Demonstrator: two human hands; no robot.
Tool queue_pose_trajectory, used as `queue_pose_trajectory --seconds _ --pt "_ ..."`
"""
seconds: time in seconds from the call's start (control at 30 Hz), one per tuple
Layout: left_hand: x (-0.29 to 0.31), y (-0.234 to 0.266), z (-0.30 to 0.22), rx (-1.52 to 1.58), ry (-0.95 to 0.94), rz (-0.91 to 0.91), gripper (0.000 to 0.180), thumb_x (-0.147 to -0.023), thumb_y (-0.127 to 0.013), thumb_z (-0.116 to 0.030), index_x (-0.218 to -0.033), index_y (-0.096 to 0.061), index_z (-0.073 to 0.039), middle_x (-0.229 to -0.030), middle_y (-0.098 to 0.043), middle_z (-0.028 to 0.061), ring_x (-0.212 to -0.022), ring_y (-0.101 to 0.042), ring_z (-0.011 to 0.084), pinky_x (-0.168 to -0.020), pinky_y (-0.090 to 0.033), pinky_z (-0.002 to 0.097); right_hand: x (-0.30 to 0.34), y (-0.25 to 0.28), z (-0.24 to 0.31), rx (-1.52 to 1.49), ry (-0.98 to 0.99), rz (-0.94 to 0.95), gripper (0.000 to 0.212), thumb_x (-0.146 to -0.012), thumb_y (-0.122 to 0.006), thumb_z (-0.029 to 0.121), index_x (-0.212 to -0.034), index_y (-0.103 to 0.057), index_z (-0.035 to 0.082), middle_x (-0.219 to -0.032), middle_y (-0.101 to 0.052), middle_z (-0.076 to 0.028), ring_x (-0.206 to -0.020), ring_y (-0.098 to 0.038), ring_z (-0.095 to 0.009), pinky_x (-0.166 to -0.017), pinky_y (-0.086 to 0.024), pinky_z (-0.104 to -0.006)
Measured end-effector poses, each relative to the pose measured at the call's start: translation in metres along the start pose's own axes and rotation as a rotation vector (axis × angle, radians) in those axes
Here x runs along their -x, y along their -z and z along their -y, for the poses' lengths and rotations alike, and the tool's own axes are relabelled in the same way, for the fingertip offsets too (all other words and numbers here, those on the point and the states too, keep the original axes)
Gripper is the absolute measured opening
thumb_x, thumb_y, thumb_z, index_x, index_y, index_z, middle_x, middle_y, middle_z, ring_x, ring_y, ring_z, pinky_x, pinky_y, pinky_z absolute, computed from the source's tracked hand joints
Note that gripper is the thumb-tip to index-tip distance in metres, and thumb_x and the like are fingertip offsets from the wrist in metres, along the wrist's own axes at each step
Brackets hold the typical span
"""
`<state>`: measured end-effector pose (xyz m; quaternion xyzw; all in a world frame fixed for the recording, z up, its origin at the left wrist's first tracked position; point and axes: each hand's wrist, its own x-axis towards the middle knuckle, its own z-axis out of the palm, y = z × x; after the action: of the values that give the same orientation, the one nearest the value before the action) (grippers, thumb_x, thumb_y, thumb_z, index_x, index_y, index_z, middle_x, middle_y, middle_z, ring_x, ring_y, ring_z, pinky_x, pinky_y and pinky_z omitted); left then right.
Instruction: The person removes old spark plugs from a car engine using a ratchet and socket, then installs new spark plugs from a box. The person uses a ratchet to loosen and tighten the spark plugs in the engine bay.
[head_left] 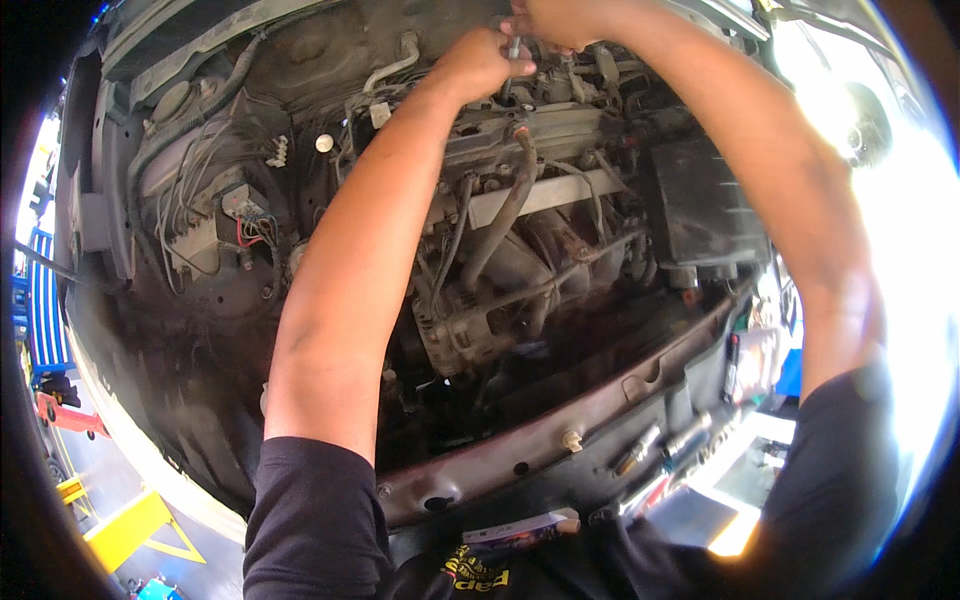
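Observation:
Both my arms reach over the engine (545, 195) to its far side. My left hand (476, 66) is closed, thumb and fingers pinched at a short, slim metal piece (515, 48) that stands upright above the back of the engine; its kind does not show. Right beside it, my right hand (562, 24) has its fingers curled in by the top of that piece. The upper picture edge cuts this hand off, and what its fingers hold cannot be made out. Below the hands a dark hose (512, 205) runs down over the engine's front.
At the left sit wires and a connector block (242, 207). A black box (705, 200) stands at the engine's right. The front crossmember (540, 440) runs near my body, with tools (660, 450) beyond it. A yellow stand (130, 530) is on the floor, lower left.

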<state>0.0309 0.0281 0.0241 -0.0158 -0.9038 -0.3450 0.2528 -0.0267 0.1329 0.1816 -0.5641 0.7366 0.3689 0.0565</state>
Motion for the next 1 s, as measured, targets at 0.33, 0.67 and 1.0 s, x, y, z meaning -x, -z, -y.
queue_pose_trajectory --seconds 0.33,0.67,1.0 --pt "-0.003 0.004 -0.008 -0.104 0.149 0.118 0.051 -0.08 -0.076 -0.047 -0.113 -0.07 -0.008 -0.105 -0.072 0.0168 -0.102 -0.067 0.0347 -0.091 -0.049 0.0447 0.009 -0.015 -0.008 -0.513 -0.002 -0.278 0.023 -0.084 -0.063 0.015 -0.106 -0.068 0.008 -0.095 -0.069 -0.022 -0.095 -0.065 -0.039 -0.079 -0.051 -0.0464" --pt "-0.003 0.007 -0.006 -0.118 0.058 0.189 0.048 -0.083 -0.074 -0.044 -0.114 -0.068 -0.007 -0.111 -0.069 0.0188 -0.105 -0.065 0.0331 -0.093 -0.048 0.0446 0.006 -0.011 -0.005 -0.313 -0.071 -0.262 0.014 -0.083 -0.06 0.012 -0.09 -0.071 0.007 -0.079 -0.069 -0.018 -0.079 -0.069 -0.035 -0.07 -0.052 -0.0452" --pt "0.001 0.009 -0.006 -0.093 -0.032 0.115 0.049 -0.081 -0.076 -0.044 -0.11 -0.071 -0.005 -0.106 -0.071 0.0182 -0.101 -0.067 0.0348 -0.092 -0.048 0.0432 -0.001 -0.014 -0.007 -0.333 -0.172 -0.286 0.01 -0.078 -0.062 0.008 -0.083 -0.071 0.006 -0.081 -0.069 -0.018 -0.077 -0.068 -0.034 -0.07 -0.051 -0.0451"
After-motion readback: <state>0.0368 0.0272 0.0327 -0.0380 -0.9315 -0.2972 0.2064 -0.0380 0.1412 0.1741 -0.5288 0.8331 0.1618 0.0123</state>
